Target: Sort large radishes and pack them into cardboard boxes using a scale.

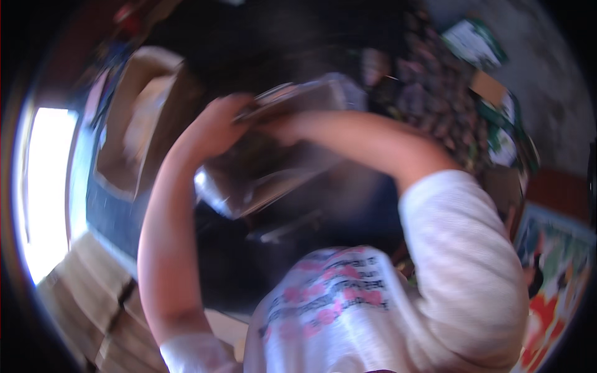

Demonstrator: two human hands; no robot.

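Snag/tip risk, blurred view

L hand [225, 121] at box [281, 186] rim, R hand [283, 128] just beside, over opening; can't tell finger spread or hold. Box mid-view, looks tilted. Loose clear plastic [211, 191] could snag hands & tip it. 2nd open carton [117, 124] further L.

A bright opening [48, 186] glares at left in a dim, motion-blurred view with bent edges

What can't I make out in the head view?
Head view:
Left hand and right hand: grips lost to motion blur.
Box: contents dark, blurred, partly behind the right forearm.
Pale item in left carton: too blurred to identify.
Colourful sheet: cut off by the right rim.
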